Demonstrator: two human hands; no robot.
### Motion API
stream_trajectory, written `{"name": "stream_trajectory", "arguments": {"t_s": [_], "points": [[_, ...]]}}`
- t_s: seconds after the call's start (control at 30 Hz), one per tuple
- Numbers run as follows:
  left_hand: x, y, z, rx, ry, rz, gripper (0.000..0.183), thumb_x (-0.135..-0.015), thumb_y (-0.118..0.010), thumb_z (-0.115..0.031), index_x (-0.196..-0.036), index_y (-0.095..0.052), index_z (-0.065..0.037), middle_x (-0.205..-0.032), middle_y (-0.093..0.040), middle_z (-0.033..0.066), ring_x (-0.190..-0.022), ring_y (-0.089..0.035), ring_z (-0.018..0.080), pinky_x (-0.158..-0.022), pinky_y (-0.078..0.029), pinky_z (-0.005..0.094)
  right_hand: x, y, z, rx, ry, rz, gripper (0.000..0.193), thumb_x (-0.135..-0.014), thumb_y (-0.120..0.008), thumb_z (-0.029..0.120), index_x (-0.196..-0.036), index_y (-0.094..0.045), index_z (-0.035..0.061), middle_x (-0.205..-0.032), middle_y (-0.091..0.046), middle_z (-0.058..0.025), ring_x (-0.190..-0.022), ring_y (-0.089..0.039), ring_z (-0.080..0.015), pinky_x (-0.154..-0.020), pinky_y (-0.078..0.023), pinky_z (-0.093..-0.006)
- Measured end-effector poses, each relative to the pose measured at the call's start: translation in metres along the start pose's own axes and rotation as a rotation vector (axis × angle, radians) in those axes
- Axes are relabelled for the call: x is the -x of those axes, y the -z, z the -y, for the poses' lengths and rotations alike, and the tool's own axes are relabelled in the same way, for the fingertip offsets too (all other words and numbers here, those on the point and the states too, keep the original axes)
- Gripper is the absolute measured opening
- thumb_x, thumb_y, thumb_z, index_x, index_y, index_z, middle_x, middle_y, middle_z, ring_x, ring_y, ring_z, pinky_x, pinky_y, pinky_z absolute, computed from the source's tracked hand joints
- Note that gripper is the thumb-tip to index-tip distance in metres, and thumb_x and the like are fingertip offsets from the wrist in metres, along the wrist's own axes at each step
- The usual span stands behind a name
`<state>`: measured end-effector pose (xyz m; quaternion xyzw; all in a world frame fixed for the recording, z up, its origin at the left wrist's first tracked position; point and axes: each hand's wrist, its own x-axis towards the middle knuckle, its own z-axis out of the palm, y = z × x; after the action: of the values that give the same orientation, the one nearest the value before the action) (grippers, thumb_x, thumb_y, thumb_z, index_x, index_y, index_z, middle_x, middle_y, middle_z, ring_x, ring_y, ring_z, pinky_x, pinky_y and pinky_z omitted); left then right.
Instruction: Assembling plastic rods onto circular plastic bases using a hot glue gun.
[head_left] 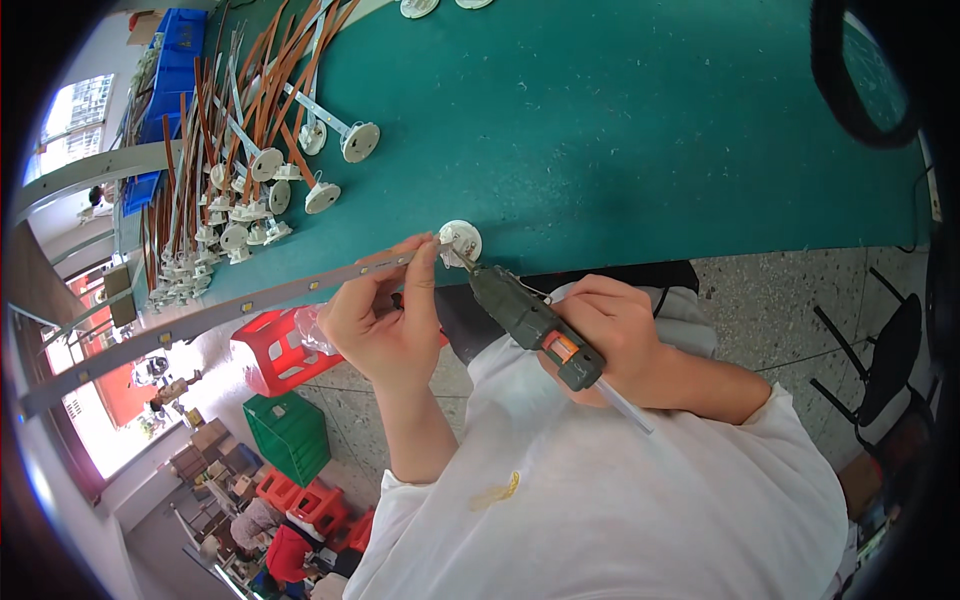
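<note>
Pinched between the thumb and fingers of my left hand [392, 318] is a long LED strip [250, 304], which runs off to the lower left. A round white end cap [460, 240] sits at the strip's near end, by the table edge. My right hand [612, 325] grips a dark green hot glue gun [520, 312], its nozzle at the cap. From the gun's back end sticks a clear glue stick [626, 408]. Whether the nozzle touches the cap I cannot tell.
A pile of LED strips with round white caps [250, 170] covers the left of the green table [640, 130]. Blue bins [180, 60] stand behind it. Below the table are a red crate [275, 350], a green crate [287, 437] and a black chair [888, 350]. People work at lower left.
</note>
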<state>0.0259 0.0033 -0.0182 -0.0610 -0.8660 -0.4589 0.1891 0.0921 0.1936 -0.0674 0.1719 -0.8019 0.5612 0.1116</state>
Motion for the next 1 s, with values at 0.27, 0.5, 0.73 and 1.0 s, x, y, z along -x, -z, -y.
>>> {"name": "stream_trajectory", "arguments": {"t_s": [0.27,0.5,0.73,1.0], "points": [[-0.0010,-0.0001,-0.0007,0.031,0.011,-0.001,0.006,-0.079,-0.077,0.003,-0.081,-0.071,0.003,-0.079,-0.074,0.0101,-0.063,-0.067,0.0093,-0.052,-0.048,0.0177,0.0013,-0.0014,-0.0046,-0.034,0.009,-0.026,0.023,-0.052,-0.073,-0.002,-0.068,-0.058,0.0034,-0.061,-0.056,-0.0072,-0.048,-0.050,-0.0248,-0.047,-0.041,-0.0325],[-0.0015,0.0000,-0.0001,0.044,0.005,-0.002,0.006,-0.079,-0.077,0.004,-0.081,-0.072,0.003,-0.077,-0.074,0.0096,-0.062,-0.066,0.0085,-0.052,-0.047,0.0174,-0.0017,0.0005,-0.0036,-0.035,0.007,-0.028,0.023,-0.052,-0.073,-0.002,-0.066,-0.057,0.0038,-0.060,-0.055,-0.0070,-0.047,-0.049,-0.0249,-0.046,-0.040,-0.0322],[-0.0014,0.0013,-0.0010,0.011,0.008,0.013,0.006,-0.079,-0.077,0.002,-0.083,-0.073,0.002,-0.077,-0.074,0.0091,-0.058,-0.063,0.0067,-0.050,-0.044,0.0170,0.0000,-0.0019,-0.0034,-0.026,0.023,-0.005,0.022,-0.053,-0.073,-0.002,-0.067,-0.058,0.0037,-0.061,-0.054,-0.0062,-0.047,-0.048,-0.0245,-0.046,-0.039,-0.0324],[-0.0028,0.0035,-0.0023,-0.023,0.006,0.043,0.005,-0.078,-0.077,0.002,-0.081,-0.073,0.002,-0.077,-0.074,0.0076,-0.059,-0.062,0.0056,-0.048,-0.039,0.0165,-0.0005,-0.0011,-0.0041,0.007,0.016,-0.020,0.021,-0.054,-0.073,-0.001,-0.068,-0.058,0.0038,-0.061,-0.055,-0.0060,-0.048,-0.049,-0.0240,-0.046,-0.039,-0.0324]]}}
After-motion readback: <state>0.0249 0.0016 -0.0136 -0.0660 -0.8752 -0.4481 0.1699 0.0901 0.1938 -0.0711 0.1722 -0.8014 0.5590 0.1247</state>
